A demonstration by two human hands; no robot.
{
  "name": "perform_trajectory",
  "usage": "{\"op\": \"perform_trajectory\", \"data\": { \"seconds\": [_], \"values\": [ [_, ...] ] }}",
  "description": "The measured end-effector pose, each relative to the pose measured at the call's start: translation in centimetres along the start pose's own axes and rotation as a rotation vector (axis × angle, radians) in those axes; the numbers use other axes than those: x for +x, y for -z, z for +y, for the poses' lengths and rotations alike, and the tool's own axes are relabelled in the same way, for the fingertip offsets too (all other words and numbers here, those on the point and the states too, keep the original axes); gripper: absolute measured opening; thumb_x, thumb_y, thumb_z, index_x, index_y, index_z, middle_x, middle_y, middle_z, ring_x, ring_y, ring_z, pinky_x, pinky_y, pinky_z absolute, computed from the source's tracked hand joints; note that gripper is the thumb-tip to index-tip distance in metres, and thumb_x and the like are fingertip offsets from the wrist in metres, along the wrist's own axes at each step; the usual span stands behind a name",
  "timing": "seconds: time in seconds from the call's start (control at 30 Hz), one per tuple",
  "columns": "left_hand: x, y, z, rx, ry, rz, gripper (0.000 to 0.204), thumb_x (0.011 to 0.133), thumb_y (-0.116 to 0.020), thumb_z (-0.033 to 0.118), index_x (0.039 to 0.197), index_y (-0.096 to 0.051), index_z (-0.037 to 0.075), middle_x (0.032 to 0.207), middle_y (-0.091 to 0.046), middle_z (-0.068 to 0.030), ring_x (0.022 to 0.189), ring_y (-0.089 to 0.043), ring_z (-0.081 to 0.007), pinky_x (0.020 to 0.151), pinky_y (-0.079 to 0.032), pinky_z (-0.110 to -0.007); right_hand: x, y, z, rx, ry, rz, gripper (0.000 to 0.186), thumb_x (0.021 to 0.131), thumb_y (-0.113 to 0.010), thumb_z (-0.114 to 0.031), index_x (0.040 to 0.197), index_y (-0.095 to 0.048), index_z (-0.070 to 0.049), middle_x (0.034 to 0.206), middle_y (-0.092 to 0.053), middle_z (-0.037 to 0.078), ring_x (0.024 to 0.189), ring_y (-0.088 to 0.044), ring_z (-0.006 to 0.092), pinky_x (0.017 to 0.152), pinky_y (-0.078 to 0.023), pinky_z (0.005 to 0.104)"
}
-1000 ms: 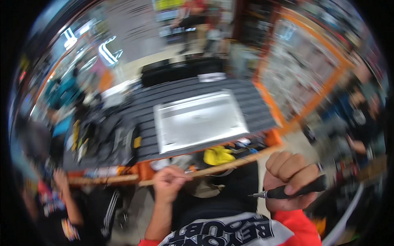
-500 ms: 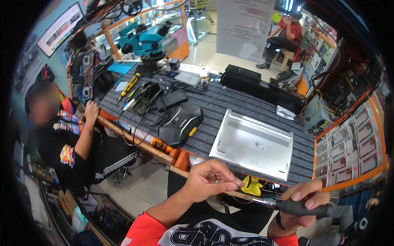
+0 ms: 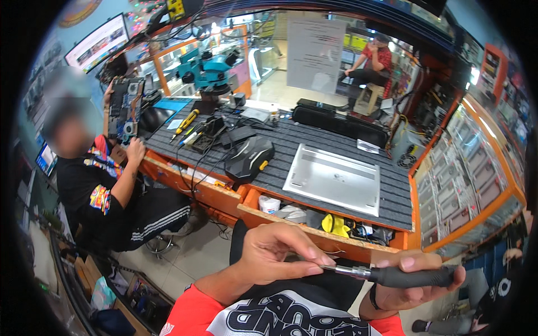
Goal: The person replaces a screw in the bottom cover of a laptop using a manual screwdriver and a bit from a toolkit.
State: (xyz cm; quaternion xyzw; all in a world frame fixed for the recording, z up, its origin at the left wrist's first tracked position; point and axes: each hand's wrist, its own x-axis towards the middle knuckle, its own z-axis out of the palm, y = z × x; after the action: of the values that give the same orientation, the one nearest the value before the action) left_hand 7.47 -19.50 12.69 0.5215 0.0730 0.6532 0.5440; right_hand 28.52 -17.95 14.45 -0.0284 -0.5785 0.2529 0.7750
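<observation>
My right hand (image 3: 412, 283) grips the black handle of a screwdriver (image 3: 392, 275), held level in front of my chest. My left hand (image 3: 277, 252) pinches the metal shaft end of that screwdriver between thumb and fingers. Both hands are held over my lap, just short of the workbench's orange front edge (image 3: 291, 221). A silver laptop (image 3: 336, 179) lies bottom side up on the grey ribbed mat (image 3: 291, 147), beyond my hands.
A black device with a yellow button (image 3: 249, 159), cables and hand tools (image 3: 193, 131) lie on the left of the mat. A seated person (image 3: 101, 185) holds a circuit board (image 3: 124, 109) at the left. A teal microscope (image 3: 207, 70) stands behind. Another person (image 3: 372, 61) sits far back.
The view swung left and steadied, bringing the bench's left end and the seated person into sight. My hands stay joined on the screwdriver, low in the picture.
</observation>
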Motion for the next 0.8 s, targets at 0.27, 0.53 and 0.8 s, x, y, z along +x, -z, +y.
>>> {"op": "perform_trajectory", "data": {
  "seconds": [0.27, 0.53, 0.8],
  "values": [
    [-0.8, 0.4, 0.3, 0.015, -0.055, 0.071, 0.028, 0.08, -0.075, -0.019, 0.1, -0.064, -0.003, 0.097, -0.073, -0.0206, 0.1, -0.075, -0.033, 0.093, -0.062, -0.047, 1.4, 0.5, -0.8, 0.056, -0.089, -0.225, 0.059, 0.107, -0.037, -0.054, 0.132, -0.046, -0.002, 0.095, -0.065, 0.025, 0.066, -0.07, 0.0341, 0.058, -0.062, 0.0416],
    [0.2, 3.7, -1.6, 0.04, -0.004, 0.119, 0.025, 0.086, -0.073, -0.014, 0.105, -0.062, -0.002, 0.104, -0.073, -0.0186, 0.103, -0.074, -0.0292, 0.092, -0.062, -0.04, 0.6, 0.4, 3.2, -0.303, 0.01, -0.119, 0.071, 0.1, -0.066, -0.032, 0.154, -0.022, -0.018, 0.094, -0.061, 0.016, 0.062, -0.065, 0.0269, 0.055, -0.061, 0.0364],
    [2.1, 6.3, -2.1, 0.046, 0.114, 0.159, 0.03, 0.082, -0.074, -0.019, 0.104, -0.062, -0.003, 0.099, -0.073, -0.0193, 0.102, -0.075, -0.0311, 0.092, -0.062, -0.042, 0.7, 1.3, 6.8, -0.545, 0.024, -0.177, 0.07, 0.106, -0.05, -0.045, 0.16, -0.014, -0.018, 0.107, -0.057, 0.014, 0.075, -0.064, 0.0223, 0.062, -0.059, 0.0301]
  ]
}}
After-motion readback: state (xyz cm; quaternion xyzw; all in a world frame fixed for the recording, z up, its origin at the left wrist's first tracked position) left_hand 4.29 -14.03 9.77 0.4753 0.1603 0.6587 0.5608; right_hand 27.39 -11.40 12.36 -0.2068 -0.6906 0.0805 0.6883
